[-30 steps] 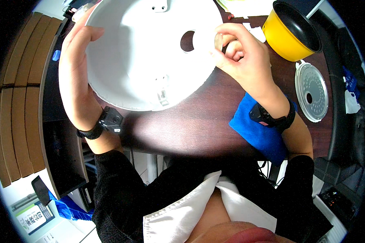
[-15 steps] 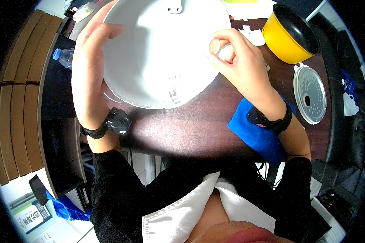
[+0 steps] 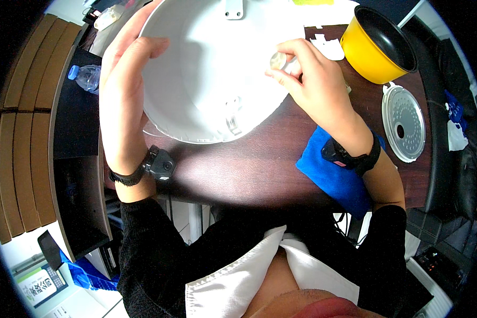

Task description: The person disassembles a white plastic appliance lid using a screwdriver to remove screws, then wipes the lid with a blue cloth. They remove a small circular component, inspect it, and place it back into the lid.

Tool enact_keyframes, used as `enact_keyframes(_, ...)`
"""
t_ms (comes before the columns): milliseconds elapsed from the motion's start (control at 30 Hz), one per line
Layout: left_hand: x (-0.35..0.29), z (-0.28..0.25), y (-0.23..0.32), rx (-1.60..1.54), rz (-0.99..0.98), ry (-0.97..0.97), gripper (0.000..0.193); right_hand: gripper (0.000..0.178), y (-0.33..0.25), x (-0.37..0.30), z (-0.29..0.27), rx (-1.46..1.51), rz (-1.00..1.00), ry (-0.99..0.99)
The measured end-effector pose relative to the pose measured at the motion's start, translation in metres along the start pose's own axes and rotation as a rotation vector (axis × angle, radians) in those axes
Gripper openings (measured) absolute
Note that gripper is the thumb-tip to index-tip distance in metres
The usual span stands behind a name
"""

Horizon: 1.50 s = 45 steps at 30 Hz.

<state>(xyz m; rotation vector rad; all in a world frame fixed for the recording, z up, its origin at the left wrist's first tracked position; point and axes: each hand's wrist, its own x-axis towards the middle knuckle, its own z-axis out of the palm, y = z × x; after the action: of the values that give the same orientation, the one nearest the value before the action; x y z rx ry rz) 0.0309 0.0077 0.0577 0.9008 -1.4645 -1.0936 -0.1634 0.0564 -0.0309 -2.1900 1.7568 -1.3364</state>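
A large white round shell (image 3: 206, 79), hollow and with a metal bracket inside its near wall, is held tilted over the dark wood table. My left hand (image 3: 123, 79) grips its left rim, with the thumb over the edge and the other fingers behind. In my right hand (image 3: 318, 74), a small round whitish piece (image 3: 277, 60) is pinched between thumb and fingers, in front of the shell's right side. Part of that piece is hidden by the fingers, and its exact kind does not show. Under my right wrist lies a blue cloth (image 3: 331, 172).
At the back right stands a yellow pot (image 3: 363, 55) with a dark inside. A grey perforated disc (image 3: 405, 124) lies nearer, and white paper scraps (image 3: 328, 47) are by the pot. Left of my arm is a plastic bottle (image 3: 87, 78); brown boxes (image 3: 29, 169) stand beyond the table.
The white shell and my left hand have shifted slightly to the right. My right hand has moved a little left, and the small piece in it has turned slightly.
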Motion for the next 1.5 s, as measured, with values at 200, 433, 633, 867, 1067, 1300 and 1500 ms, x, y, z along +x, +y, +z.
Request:
enact_keyframes(200, -0.003, 0.002, -0.002, 0.004, 0.048, -0.038, 0.056, 0.033, 0.007, 0.001, -0.003, -0.021, -0.032, 0.011)
enact_keyframes(433, 0.006, -0.006, -0.005, 0.001, 0.085, -0.023, 0.055, 0.041, 0.01, 0.008, -0.009, 0.095, 0.077, 0.049)
enact_keyframes(633, 0.003, -0.002, -0.006, -0.021, 0.06, 0.036, 0.054, 0.042, 0.012, 0.007, -0.006, 0.046, 0.016, 0.063)
enact_keyframes(867, -0.003, 0.01, 0.0, -0.024, 0.031, 0.152, 0.055, 0.038, 0.012, 0.005, -0.006, 0.1, 0.018, 0.097)
enact_keyframes(1067, 0.001, -0.002, -0.005, -0.01, 0.046, -0.038, 0.054, 0.036, 0.012, 0.005, -0.004, 0.019, 0.041, 0.095)
enact_keyframes(1300, -0.004, 0.005, -0.003, 0.05, 0.154, 0.013, 0.056, 0.034, 0.007, 0.006, -0.008, 0.043, 0.042, 0.131)
enact_keyframes(1500, -0.007, 0.001, -0.002, 0.028, 0.127, 0.021, 0.057, 0.034, 0.009, 0.005, -0.007, 0.077, 0.029, 0.143)
